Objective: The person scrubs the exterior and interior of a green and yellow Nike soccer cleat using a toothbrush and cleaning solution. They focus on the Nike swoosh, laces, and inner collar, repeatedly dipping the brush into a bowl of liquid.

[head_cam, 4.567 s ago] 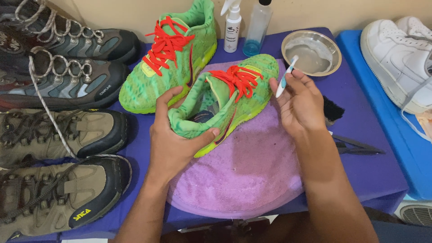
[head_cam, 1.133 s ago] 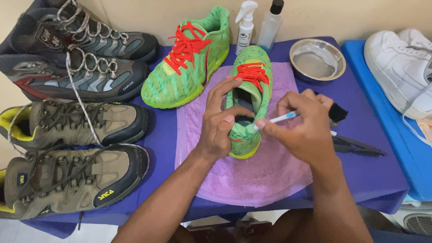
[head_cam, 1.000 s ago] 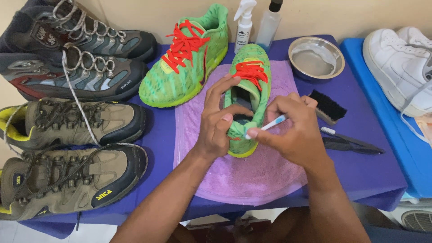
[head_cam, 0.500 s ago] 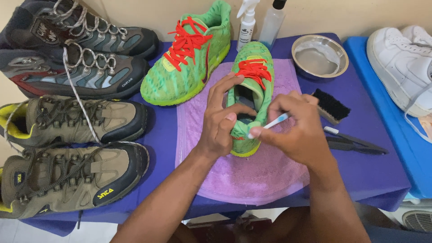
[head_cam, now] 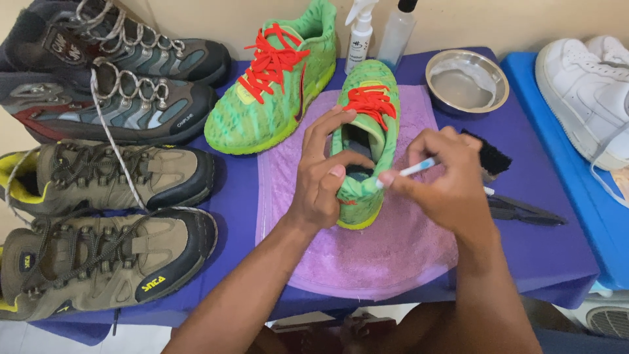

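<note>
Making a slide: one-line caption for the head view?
Left hand steadies a green sneaker on a purple towel while right hand holds a toothbrush against its heel.

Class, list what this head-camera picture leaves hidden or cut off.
1. Toothbrush bristles: hidden by right hand fingers.
2. Green shoe heel side: covered by left hand.
3. Black brush: partly behind the right hand.
4. White sneaker: cut off by right edge.

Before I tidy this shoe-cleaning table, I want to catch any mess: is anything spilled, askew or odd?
Nothing looks spilled: the metal bowl and both bottles stand upright. One oddity: a long grey lace from the grey boot trails loose across the tan shoe below it. The left hand steadies the green shoe on the purple towel.
</note>
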